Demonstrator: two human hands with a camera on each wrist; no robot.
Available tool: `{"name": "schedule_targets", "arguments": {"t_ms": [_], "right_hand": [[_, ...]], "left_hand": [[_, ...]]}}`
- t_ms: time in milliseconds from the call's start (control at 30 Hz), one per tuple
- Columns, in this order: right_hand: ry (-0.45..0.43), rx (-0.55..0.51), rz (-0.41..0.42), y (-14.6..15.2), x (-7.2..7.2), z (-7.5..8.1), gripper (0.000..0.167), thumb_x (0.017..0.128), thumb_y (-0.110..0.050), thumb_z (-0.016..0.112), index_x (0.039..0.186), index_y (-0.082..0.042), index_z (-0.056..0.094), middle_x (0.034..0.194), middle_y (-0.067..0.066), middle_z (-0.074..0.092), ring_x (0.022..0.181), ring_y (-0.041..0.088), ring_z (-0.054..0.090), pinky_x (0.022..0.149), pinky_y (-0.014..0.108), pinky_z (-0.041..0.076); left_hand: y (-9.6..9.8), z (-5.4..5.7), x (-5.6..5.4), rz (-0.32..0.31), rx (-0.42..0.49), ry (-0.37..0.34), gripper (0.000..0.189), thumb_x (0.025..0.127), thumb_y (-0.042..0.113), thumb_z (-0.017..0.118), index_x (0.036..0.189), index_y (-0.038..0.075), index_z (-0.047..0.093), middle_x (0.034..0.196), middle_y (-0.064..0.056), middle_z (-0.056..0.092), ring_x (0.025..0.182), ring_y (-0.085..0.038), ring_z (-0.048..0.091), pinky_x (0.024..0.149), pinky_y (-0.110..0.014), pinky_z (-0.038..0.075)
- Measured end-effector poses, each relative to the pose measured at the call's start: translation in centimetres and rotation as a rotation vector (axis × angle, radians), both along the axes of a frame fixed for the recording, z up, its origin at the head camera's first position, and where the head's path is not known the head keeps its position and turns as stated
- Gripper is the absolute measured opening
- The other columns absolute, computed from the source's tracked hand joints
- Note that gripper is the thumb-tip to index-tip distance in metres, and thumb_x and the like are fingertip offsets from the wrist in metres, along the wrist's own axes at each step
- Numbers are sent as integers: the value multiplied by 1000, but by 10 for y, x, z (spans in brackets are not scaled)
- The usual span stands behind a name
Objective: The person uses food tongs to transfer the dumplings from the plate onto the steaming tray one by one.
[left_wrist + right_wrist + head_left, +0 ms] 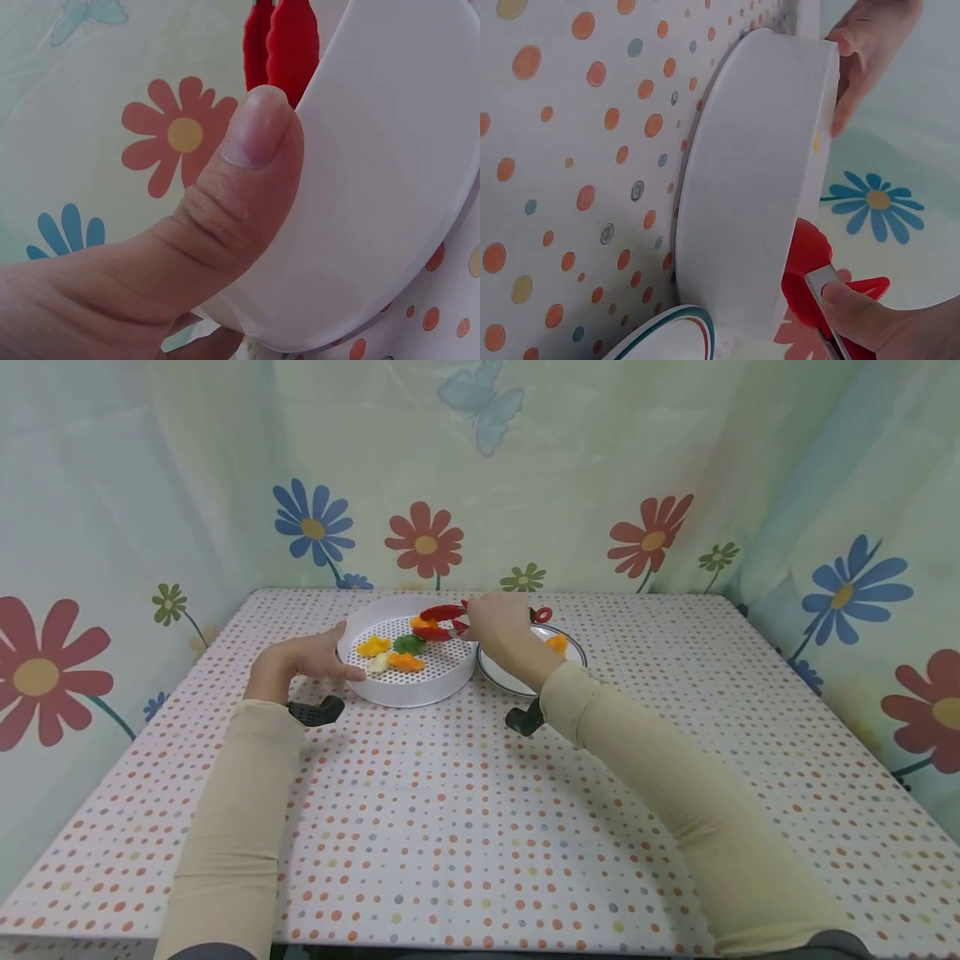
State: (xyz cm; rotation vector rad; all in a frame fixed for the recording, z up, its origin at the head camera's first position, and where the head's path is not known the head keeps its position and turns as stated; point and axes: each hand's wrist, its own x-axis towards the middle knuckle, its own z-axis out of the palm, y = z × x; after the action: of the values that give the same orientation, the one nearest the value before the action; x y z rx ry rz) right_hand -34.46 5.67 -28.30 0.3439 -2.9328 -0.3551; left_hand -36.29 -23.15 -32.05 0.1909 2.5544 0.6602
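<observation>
A round white steamer tray (408, 695) with a perforated floor sits at the table's back. In it lie a yellow piece (373, 647), a dark green piece (409, 645), a pale piece (380, 662) and an orange piece (406, 662). My left hand (311, 656) holds the tray's left side, its thumb (255, 142) on the rim. My right hand (501, 620) grips red-tipped tongs (442, 612) with metal arms. The tong heads reach over the tray's right half, and another orange piece (423, 622) shows between them.
Right of the tray, a white plate (504, 681) with a dark-striped rim bears an orange piece (557, 643), partly behind my right arm. The table wears a dotted cloth (420, 827). A flowered curtain (570, 468) hangs behind and at both sides.
</observation>
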Motion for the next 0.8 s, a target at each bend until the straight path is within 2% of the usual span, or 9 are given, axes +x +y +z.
{"name": "schedule_targets", "arguments": {"t_ms": [200, 467, 600, 800], "right_hand": [[6, -9, -9, -4, -3, 0, 43, 80, -49, 71, 102, -13, 71, 71, 2, 63, 65, 20, 56, 55, 25, 48], [-75, -31, -43, -1, -6, 0, 46, 80, -51, 69, 105, -12, 70, 70, 2, 62, 68, 20, 57, 55, 25, 44], [-86, -35, -43, 1, -7, 0, 48, 80, -51, 70, 104, -11, 69, 69, 2, 61, 70, 20, 56, 55, 25, 43], [-97, -56, -48, 1, -7, 0, 47, 79, -51, 71, 103, -10, 69, 73, 2, 63, 71, 20, 57, 58, 26, 48]], "left_hand": [[0, 0, -1, -5, -3, 8, 124, 77, 55, 71, 150, 13, -19, 159, -17, -13, 146, -41, -5, 112, -67, 6], [0, 1, 1, -20, -6, 21, 122, 78, 54, 70, 150, 11, -19, 159, -17, -14, 146, -40, -6, 113, -66, 6], [1, 2, 1, -19, -7, 23, 122, 79, 54, 70, 150, 11, -19, 159, -17, -13, 146, -40, -6, 112, -66, 5], [1, 0, 0, -4, 5, 6, 123, 78, 54, 71, 149, 13, -20, 159, -16, -14, 146, -41, -7, 112, -67, 4]]}}
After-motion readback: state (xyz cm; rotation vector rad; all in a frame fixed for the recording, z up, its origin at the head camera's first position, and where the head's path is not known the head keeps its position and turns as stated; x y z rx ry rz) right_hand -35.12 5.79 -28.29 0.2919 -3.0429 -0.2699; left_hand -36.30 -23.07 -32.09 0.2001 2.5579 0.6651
